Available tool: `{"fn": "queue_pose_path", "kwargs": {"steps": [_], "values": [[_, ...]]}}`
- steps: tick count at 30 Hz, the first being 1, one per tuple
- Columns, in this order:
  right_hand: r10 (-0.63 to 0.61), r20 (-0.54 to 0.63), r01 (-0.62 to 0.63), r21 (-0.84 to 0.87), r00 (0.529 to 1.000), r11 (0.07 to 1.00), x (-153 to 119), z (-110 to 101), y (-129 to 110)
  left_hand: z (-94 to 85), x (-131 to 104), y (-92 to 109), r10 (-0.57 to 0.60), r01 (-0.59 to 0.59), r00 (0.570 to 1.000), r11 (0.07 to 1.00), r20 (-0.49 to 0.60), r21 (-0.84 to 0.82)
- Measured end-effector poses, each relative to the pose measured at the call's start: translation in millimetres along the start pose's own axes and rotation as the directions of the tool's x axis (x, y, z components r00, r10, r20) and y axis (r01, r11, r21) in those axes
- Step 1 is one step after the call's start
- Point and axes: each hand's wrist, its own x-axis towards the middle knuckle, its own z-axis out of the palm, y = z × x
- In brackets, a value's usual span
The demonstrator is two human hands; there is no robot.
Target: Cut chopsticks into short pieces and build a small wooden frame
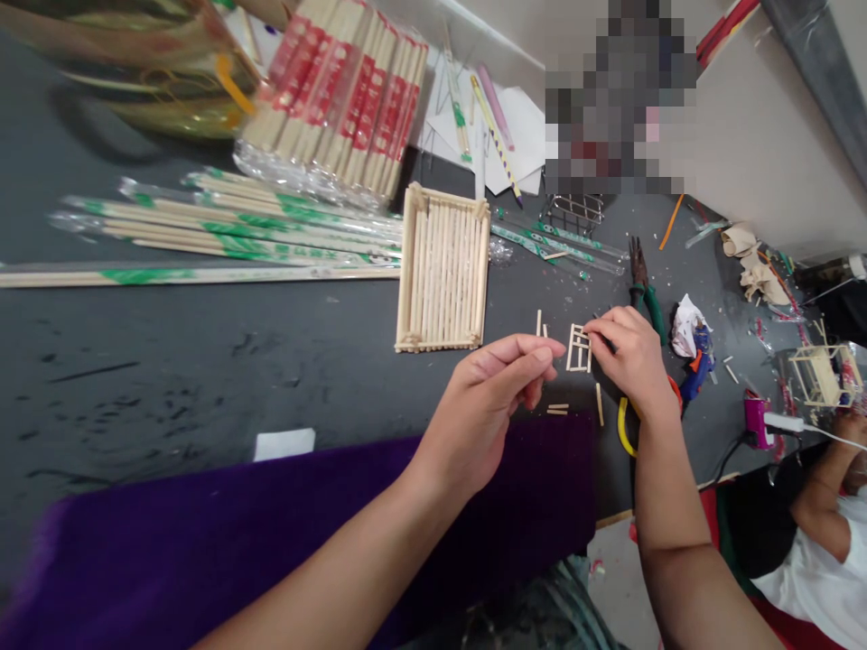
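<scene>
My left hand (498, 397) hovers left of a small wooden stick frame (578, 352), its thumb and forefinger pinched together; whatever may be between them is too small to make out. My right hand (629, 352) is closed, fingertips at the top right corner of that small frame, which looks like a little lattice of thin sticks. Loose short sticks (557, 409) lie just below, and another short stick (600, 404) lies under my right hand. Beyond my left hand stands a shallow tray of wooden sticks (447, 271) with raised edges.
Green-handled pliers (647, 302), scissors with a yellow handle (624, 429) and a blue glue gun (697, 366) are close to my right hand. Packaged chopsticks (331, 108) lie at the back left. Purple cloth (325, 533) covers the front edge. Another person's arm (823, 483) is at the right.
</scene>
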Motion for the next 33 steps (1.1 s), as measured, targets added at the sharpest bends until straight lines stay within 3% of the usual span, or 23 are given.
{"fn": "queue_pose_path", "kwargs": {"steps": [33], "values": [[0.011,-0.001,-0.011,-0.004,1.0,1.0,0.4,2.3,0.6,0.1,-0.6,0.9,0.006,-0.006,1.0,1.0,-0.001,-0.004]]}}
